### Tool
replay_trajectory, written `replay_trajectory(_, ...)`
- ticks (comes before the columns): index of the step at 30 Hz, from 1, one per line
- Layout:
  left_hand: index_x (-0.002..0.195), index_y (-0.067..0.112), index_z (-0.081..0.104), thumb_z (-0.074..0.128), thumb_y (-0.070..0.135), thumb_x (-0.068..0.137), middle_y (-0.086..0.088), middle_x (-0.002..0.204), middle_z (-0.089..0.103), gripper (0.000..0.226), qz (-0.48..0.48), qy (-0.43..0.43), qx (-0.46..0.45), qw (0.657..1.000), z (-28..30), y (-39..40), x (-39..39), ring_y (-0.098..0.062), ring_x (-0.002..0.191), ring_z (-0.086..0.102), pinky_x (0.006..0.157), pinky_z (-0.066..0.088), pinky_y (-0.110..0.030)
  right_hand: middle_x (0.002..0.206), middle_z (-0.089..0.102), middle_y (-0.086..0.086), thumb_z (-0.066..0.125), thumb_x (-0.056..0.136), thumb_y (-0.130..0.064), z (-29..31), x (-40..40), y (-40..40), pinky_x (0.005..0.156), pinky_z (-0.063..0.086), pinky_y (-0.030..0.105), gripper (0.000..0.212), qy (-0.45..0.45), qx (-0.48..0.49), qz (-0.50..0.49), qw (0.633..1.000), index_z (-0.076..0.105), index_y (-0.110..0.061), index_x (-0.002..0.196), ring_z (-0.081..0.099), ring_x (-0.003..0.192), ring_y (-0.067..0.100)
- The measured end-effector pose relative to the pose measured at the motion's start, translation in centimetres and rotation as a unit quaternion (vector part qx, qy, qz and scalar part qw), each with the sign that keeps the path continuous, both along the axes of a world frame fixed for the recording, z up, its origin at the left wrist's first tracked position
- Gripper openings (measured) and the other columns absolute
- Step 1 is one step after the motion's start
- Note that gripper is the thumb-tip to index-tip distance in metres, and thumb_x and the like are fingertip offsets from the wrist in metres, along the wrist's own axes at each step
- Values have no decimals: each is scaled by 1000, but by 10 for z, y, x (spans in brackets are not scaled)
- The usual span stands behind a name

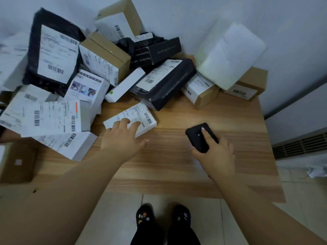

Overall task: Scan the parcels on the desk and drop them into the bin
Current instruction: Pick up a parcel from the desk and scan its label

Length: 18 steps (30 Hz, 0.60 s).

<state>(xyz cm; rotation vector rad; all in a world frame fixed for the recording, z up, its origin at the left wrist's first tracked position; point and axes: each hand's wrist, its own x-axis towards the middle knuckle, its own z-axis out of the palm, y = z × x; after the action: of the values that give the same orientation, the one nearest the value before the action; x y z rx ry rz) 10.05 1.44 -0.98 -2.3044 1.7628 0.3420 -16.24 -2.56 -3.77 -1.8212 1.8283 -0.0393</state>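
Observation:
A small white parcel [139, 115] with a barcode label lies flat on the wooden desk [177, 165], in front of the heap. My left hand [122, 137] rests on its near end, fingers spread over the label and thumb out on the desk. My right hand [214, 152] grips a black handheld scanner [200, 138], index finger on its top, to the right of that parcel. Several more parcels are heaped at the back and left: a black mailer [53, 50], brown cartons [108, 55] and white boxes [51, 119]. No bin is in view.
A white padded bag [228, 55] leans on a brown carton [247, 85] at the desk's back right corner. A brown box [16, 163] sits at the left edge. My feet [162, 216] stand on the tiled floor below the desk's near edge. A radiator grille [300, 144] is at right.

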Motion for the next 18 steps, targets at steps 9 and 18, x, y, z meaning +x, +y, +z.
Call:
replay_trajectory(9,156,25,-1,60,80,72,-17,156,10,117,-29,25,39,999,-32,-19,53,-34,143,18,117,25,-47,150,35,0,59,87,-58,14,59,6,109,35,49,75,1,7,22,1000,26,-47,153,41,130,27)
replay_trajectory(18,153,25,-8,68,69,72,-12,155,10,119,-35,50,77,995,-49,-39,74,-34,143,17,116,22,-52,147,33,-1,59,87,-57,11,90,7,104,37,48,73,16,4,3,1000,27,-49,152,46,124,29)
